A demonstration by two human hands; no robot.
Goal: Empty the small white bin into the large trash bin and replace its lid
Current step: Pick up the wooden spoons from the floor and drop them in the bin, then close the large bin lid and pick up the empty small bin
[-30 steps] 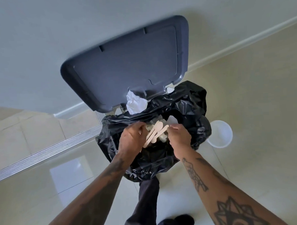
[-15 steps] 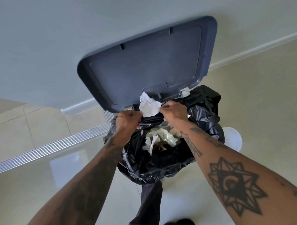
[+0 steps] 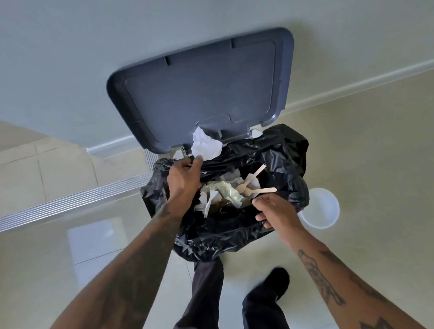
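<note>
Black bag (image 3: 283, 159) drapes over the big bin's rim, grey lid (image 3: 202, 90) upright behind. My left hand (image 3: 184, 178) pinches the far edge by crumpled paper (image 3: 206, 146); my right hand (image 3: 275, 210) grips the near edge. The small white bin (image 3: 322, 208) sits on open floor (image 3: 372, 157), right.

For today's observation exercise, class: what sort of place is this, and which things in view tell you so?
Probably an indoor corridor or utility corner of a building: glossy tiled floor, plain wall with a baseboard, and a lidded trash bin lined with a black bag.
</note>
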